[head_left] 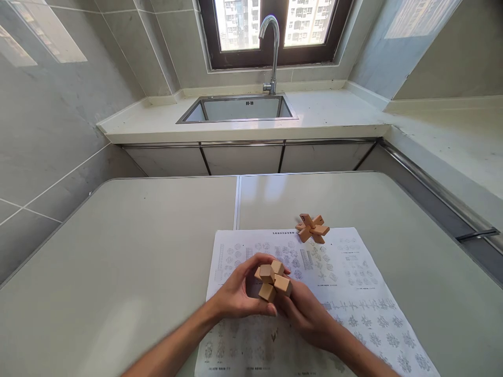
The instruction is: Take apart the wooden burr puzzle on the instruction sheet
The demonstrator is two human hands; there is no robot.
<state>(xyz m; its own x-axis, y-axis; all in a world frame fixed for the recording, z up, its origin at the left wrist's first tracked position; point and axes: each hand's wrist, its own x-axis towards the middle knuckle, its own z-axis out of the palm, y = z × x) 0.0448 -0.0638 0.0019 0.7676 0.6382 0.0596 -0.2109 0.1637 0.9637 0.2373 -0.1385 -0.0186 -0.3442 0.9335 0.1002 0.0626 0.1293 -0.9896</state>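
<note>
Both hands hold a small wooden interlocking block puzzle (273,280) just above a printed instruction sheet (353,293). My left hand (236,293) grips it from the left, with thumb and fingers curled around its blocks. From below and to the right, my right hand (310,314) supports it. A second wooden puzzle (313,228), star-shaped with crossing bars, lies at the sheet's far edge, apart from both hands.
The sheet lies on a pale grey table (118,262) with a seam down its middle. Beyond it runs a white counter (334,115) with a steel sink (239,109) and a tap (272,50) under a window. Tiled walls stand on both sides.
</note>
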